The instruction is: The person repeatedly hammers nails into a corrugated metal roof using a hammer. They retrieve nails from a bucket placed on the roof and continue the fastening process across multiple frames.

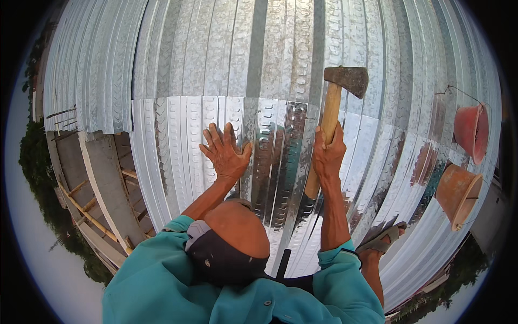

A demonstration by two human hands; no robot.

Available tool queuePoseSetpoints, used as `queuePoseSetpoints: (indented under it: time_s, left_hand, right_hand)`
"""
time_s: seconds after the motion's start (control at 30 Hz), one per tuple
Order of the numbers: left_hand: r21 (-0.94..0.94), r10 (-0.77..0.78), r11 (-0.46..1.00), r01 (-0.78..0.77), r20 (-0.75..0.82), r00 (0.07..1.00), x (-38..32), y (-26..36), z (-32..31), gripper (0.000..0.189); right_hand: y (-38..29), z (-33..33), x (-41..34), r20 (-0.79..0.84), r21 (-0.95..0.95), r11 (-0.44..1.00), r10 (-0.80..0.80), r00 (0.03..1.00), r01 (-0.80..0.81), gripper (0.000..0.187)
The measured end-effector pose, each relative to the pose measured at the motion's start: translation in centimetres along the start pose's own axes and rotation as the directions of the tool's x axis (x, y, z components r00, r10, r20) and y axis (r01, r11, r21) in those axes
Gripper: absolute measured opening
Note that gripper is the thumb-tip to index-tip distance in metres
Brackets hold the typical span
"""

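Fingers spread, my left hand [227,156] presses flat on a shiny ribbed metal decking sheet [182,133]. My right hand [330,152] grips the wooden handle [331,109] of a hatchet, with part of the handle sticking out below the fist. The dark, worn hatchet head [346,80] points away from me, its wider blade side to the right. Behind the hands, the edge of the shiny sheet meets duller galvanized decking [226,48]. My bent knee [238,227] is close below my left wrist.
A red bucket [467,131] and an orange bucket [457,196] lie tipped on the decking at the right. Nearby is my sandalled foot [382,239]. On the left, the decking ends beside a concrete beam [103,182], openings and bamboo poles [91,216]. Thin rods [62,119] protrude there.
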State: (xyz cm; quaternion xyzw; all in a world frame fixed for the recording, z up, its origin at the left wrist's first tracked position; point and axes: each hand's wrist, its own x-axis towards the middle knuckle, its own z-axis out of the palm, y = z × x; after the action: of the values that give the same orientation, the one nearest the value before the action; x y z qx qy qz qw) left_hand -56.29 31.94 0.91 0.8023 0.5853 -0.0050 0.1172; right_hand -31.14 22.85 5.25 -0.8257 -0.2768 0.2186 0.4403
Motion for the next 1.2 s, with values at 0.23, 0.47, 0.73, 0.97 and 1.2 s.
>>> queuePoseSetpoints:
  time_s: [0.23,0.47,0.73,0.97,1.2]
  left_hand:
    - [-0.109,0.249,0.966,-0.236,0.124,0.961,0.5,1.0,-0.1,0.087]
    - [-0.114,0.258,0.964,-0.241,0.174,0.950,0.7,1.3,-1.5,0.089]
    - [-0.129,0.270,0.959,-0.252,0.146,0.952,0.8,0.4,-0.6,0.087]
    - [-0.096,0.266,0.963,-0.252,0.175,0.948,0.0,0.2,-0.7,0.085]
    - [-0.118,0.262,0.963,-0.243,0.181,0.948,0.7,1.1,-1.1,0.086]
  right_hand:
    - [0.1,-0.4,-6.7,-0.224,-0.249,0.968,-0.094,0.970,0.037,0.059]
    - [0.3,4.0,-12.4,-0.129,-0.256,0.958,0.102,0.986,-0.132,0.065]
    - [-6.8,2.4,-10.5,-0.285,-0.193,0.980,-0.109,0.952,0.054,0.070]
    - [-1.7,4.0,-12.4,0.018,-0.435,0.889,0.165,0.986,-0.140,0.078]
    - [-1.5,4.6,-11.2,-0.296,-0.397,0.899,-0.313,0.902,0.182,0.075]
